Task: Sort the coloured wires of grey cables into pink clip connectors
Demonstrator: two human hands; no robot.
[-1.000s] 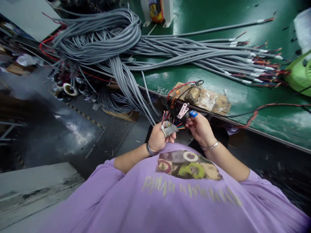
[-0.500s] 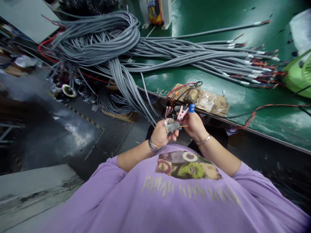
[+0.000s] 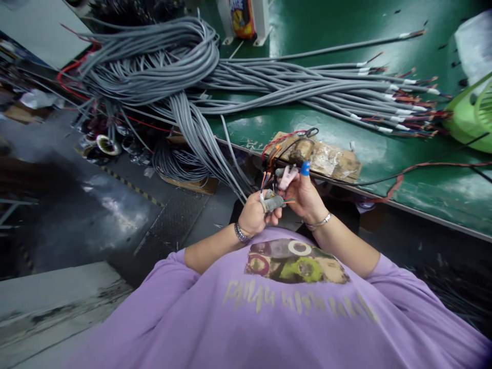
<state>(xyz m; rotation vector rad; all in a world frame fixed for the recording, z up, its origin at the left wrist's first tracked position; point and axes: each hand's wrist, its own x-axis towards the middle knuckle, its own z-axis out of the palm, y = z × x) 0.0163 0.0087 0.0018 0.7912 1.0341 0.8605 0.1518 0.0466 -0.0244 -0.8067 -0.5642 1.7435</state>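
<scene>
My left hand (image 3: 254, 212) is closed around a grey cylindrical piece (image 3: 272, 203), which looks like a sheathed cable end, with thin coloured wires (image 3: 289, 201) coming out on its right. Several more wire ends (image 3: 265, 180) stand up above the left fingers. On the right thumb sits a blue finger cover (image 3: 305, 168). My right hand (image 3: 306, 197) is closed at a pink clip (image 3: 288, 177), its thumb raised beside the clip's upper end. The lower right fingers are partly hidden near the wires. Both hands are close together, just off the bench edge.
A wooden block (image 3: 326, 160) with red and black leads lies at the edge of the green bench (image 3: 442, 189). Behind it is a big bundle of grey cables (image 3: 246, 79) with stripped ends. A green basket (image 3: 471, 115) stands right; coiled cable (image 3: 179, 164) lies below left.
The pink clip has turned slightly and looks narrower. My right thumb has shifted a little up and right. The left hand keeps its hold on the grey piece.
</scene>
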